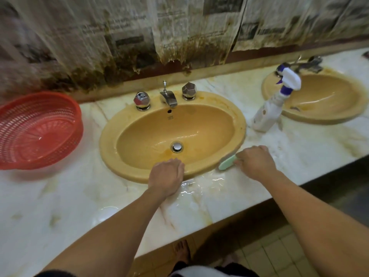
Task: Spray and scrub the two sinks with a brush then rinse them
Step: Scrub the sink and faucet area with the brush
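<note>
A wet yellow oval sink [139,124] sits in the marble counter right in front of me. My left hand [166,176] rests on its near rim, fingers curled over the edge, holding nothing. My right hand [255,161] grips a pale green brush [226,163] against the counter at the sink's right rim. A second yellow sink [319,114] lies at the far right. Between the two sinks stands a white spray bottle [269,110] with a purple and white trigger head.
A red plastic basket [38,130] sits on the counter at the left. A chrome tap [169,96] with two faceted knobs stands behind the near sink. Stained newspaper [179,37] hangs on the wall. Foam and water cover the marble counter [299,148] at the right.
</note>
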Demonstrator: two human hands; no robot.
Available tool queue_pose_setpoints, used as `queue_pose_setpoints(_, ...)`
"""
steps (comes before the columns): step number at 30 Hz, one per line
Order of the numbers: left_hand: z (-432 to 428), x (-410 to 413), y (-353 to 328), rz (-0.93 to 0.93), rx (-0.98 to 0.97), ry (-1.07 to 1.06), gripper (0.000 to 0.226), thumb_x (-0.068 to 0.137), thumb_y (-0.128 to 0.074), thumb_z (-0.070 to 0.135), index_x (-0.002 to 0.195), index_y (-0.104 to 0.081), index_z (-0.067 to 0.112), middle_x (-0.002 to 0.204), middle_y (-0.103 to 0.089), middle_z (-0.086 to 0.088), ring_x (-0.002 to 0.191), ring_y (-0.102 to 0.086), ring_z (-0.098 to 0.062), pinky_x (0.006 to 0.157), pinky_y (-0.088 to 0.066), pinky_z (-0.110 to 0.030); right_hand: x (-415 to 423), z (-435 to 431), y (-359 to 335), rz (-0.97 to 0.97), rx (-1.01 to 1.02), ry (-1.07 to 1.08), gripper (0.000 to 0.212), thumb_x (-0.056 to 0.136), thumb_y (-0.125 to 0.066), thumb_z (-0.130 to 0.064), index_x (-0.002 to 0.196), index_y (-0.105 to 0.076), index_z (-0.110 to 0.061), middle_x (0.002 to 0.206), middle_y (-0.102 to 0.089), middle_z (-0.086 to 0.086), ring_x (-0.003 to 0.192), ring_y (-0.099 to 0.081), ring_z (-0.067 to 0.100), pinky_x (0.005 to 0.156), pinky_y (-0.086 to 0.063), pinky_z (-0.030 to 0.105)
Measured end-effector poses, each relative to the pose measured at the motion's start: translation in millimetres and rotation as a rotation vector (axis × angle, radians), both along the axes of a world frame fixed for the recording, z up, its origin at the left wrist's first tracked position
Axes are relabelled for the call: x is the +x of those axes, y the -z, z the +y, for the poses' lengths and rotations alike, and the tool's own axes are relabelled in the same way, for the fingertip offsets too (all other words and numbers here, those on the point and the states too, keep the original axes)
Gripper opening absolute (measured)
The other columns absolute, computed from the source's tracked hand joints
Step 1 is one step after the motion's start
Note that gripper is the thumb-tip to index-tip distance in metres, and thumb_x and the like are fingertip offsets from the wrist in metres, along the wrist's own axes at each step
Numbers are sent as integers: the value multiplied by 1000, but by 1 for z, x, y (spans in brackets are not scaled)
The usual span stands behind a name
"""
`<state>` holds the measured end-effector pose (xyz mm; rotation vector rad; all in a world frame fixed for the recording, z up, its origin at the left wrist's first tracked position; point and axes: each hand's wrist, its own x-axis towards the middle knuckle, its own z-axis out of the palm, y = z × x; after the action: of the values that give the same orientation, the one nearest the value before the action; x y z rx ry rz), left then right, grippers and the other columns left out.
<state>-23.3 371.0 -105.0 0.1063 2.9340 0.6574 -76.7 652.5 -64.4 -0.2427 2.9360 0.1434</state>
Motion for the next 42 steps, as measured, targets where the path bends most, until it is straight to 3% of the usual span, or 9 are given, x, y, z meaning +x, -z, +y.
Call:
queue_pose_setpoints(5,23,-16,4,-124,-69,139,39,110,-22,36,121,-54,16,132,-62,-8,145,-38,-23,112,-27,-38,25,-37,20,-44,-232,-226,26,97,-53,-47,103,-73,-31,92,-72,-4,90,-64,21,81,-45,36)
queue_pose_setpoints(9,38,-14,14,-45,-147,214,57,110,-17,42,160,-25,18,167,-26,3,156,-12,-14,126,-9,-37,12,26,17,-62,-332,177,34,100,-48,-50,100,-72,-26,87,-71,2,84,-65,27,71,-51,38)
queue_pose_setpoints(17,65,-13,19,-38,-276,127,81,93,16,55,163,-10,25,170,-12,11,157,-4,-8,126,-6,-39,-22,20,12,-74,-219,47,49,103,-32,-53,107,-66,-18,93,-67,9,82,-63,31,68,-50,37)
queue_pose_setpoints(21,90,-24,15,-70,-237,-3,71,101,6,53,163,-11,24,169,-14,12,157,-5,-10,126,-8,-41,-65,45,0,11,-216,394,51,105,-35,-49,109,-66,-8,111,-67,15,102,-63,37,74,-43,37)
queue_pose_setpoints(25,112,-35,13,-130,-246,-87,61,107,-4,48,164,-7,25,169,-12,14,157,-3,-10,126,-6,-40,-58,39,14,-7,-235,116,53,105,-33,-51,101,-65,-8,97,-66,16,90,-64,37,69,-45,38)
queue_pose_setpoints(30,124,-47,18,-124,-256,-152,68,102,6,53,163,-11,29,168,-17,17,156,-6,-7,125,-9,-40,-88,67,27,43,-506,347,56,105,-36,-48,90,-65,-3,91,-65,20,85,-63,39,65,-41,36)
queue_pose_setpoints(36,126,-50,22,-99,-242,-193,76,96,10,57,162,-17,29,164,-28,18,154,-14,-5,125,-9,-36,-42,101,43,75,-356,-280,33,100,-50,-44,94,-70,-17,74,-68,0,67,-63,29,61,-41,37)
queue_pose_setpoints(40,130,-48,20,-114,-241,-220,62,107,-5,50,162,-21,28,163,-32,16,153,-18,-4,125,-9,-36,-72,124,44,252,-252,-175,18,90,-70,-29,79,-74,-15,62,-65,4,57,-58,31,65,-29,36)
queue_pose_setpoints(42,131,-47,19,-131,-246,-227,66,104,-1,52,162,-22,29,163,-32,16,153,-18,-4,124,-10,-37,-65,104,42,190,-220,-341,18,84,-77,-27,71,-70,-16,57,-63,3,56,-57,29,64,-35,36)
